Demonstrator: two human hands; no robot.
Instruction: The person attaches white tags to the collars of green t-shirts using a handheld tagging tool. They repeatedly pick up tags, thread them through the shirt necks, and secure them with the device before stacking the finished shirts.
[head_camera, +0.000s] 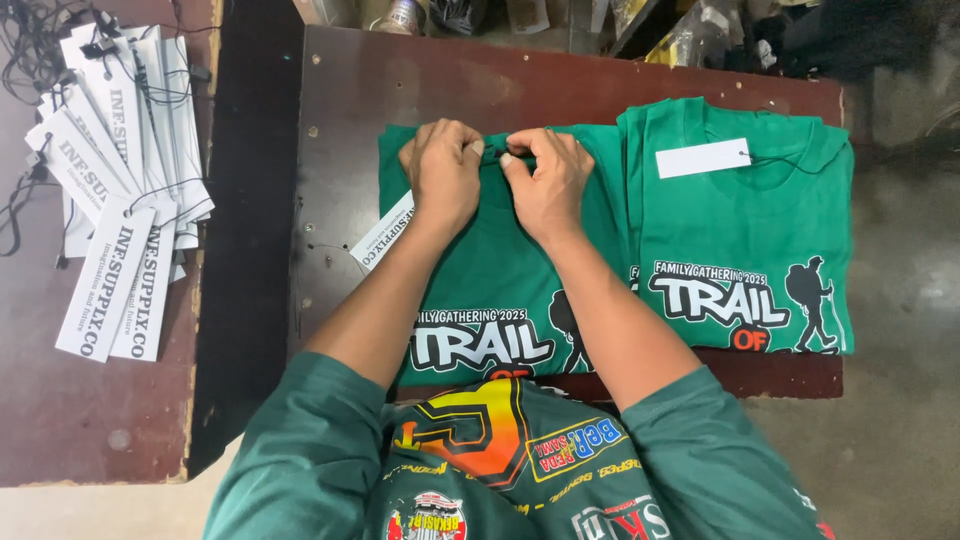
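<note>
both hands, left hand and right hand, pinch the lengthwise folded shirt's far-pointing collar.

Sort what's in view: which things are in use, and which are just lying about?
In use:
- left hand and right hand, pinching at the collar of the near shirt
- loose tag under the left wrist

Lying about:
- tagged shirt on the right
- tag pile on the left table
- clutter along the far edge
</note>
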